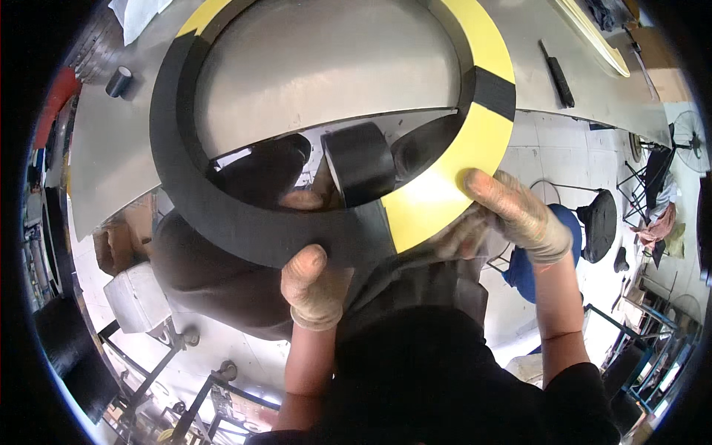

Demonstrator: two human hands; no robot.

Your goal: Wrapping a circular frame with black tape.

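A large ring (245,230), partly black and partly bright yellow, spans the space before me, its far part over the metal table. My left hand (315,285), in a pale stained glove, is closed around the near black section, thumb on the upper face and fingers coming up inside the ring. Beside those fingers is a wide black roll (363,163) that looks like tape; whether they grip it too I cannot tell. My right hand (512,211), gloved alike, is closed on the yellow section at the right, thumb on top, fingers mostly hidden underneath.
The metal table (119,159) has its near edge curving below the ring. On it lie a small black roll (119,81) at left and a black-handled tool (558,74) at right. A cardboard box (122,241) and wheeled frames stand lower left; a blue stool (549,252) stands right.
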